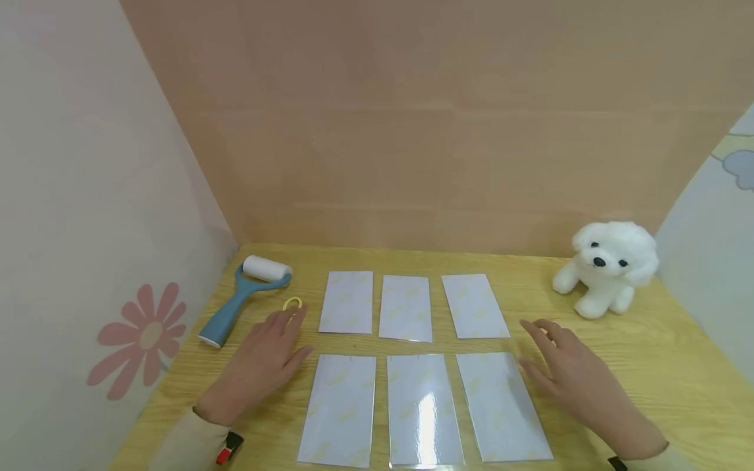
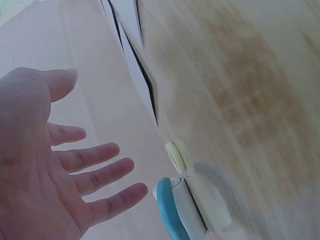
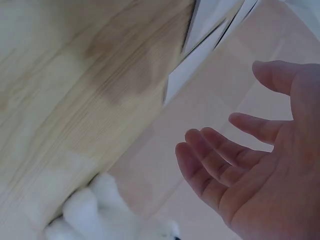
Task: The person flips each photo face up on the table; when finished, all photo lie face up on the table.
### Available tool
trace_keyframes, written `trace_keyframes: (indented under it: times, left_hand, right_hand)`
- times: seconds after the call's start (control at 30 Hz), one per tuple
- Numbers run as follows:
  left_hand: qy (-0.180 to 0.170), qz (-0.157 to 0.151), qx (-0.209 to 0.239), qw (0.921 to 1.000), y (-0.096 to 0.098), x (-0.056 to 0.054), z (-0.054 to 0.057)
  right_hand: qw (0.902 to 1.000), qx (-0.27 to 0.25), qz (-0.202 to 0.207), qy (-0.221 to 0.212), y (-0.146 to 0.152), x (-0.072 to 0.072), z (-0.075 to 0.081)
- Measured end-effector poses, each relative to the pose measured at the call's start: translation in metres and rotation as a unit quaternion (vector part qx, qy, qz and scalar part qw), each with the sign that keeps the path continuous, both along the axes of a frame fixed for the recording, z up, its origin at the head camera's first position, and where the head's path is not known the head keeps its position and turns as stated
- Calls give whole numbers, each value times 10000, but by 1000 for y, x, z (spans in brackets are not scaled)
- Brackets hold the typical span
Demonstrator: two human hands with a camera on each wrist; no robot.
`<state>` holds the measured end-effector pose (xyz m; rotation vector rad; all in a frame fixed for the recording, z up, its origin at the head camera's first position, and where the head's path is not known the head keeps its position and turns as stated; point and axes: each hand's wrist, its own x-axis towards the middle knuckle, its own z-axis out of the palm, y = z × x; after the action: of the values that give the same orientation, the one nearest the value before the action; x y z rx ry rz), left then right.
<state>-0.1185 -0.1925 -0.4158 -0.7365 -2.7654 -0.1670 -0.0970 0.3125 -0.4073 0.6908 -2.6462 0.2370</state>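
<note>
In the head view my left hand (image 1: 262, 360) hovers at the left of the table with nothing in it, its fingers apart. Just beyond its fingertips is a small yellow ring (image 1: 292, 299), partly hidden by them. My right hand (image 1: 580, 386), also holding nothing, hangs to the right of the white cards. These flat, glossy cards with faint yellow marks lie in two rows of three, among them the back left card (image 1: 346, 302), the front middle card (image 1: 412, 399) and the front right card (image 1: 501, 405). Both wrist views show relaxed, spread fingers.
A lint roller (image 1: 226, 314) with a blue handle and white roll lies at the left edge of the wooden table (image 1: 648, 366). At the back right sits a white plush dog (image 1: 615, 265). Walls stand behind and on both sides.
</note>
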Motion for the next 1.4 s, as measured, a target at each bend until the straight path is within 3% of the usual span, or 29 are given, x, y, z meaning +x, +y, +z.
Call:
trace_keyframes:
  times: [0.3,0.67,0.93,1.1,1.27,1.4]
  left_hand:
    - [-58,71,-158,9998,9,-6,-3]
    - [-138,225,-41,9996,16,-15,-11]
    - [-136,239,-16,9996,19,-22,-19]
    - [-130,227,49,9996,21,-28,-21]
    - [-305,254,68,9992,23,-33,-21]
    - [-508,257,48,9984,24,-37,-20]
  right_hand:
    - [9996,89,253,-6,-25,-10,-2]
    - [9988,140,445,-142,-62,-21,-7]
    - [9959,95,899,54,-92,-32,-9]
    - [9952,121,955,-164,-108,-40,-8]
    - [9934,269,1068,-319,-125,-48,-8]
    - [9909,441,1267,-129,-138,-56,-9]
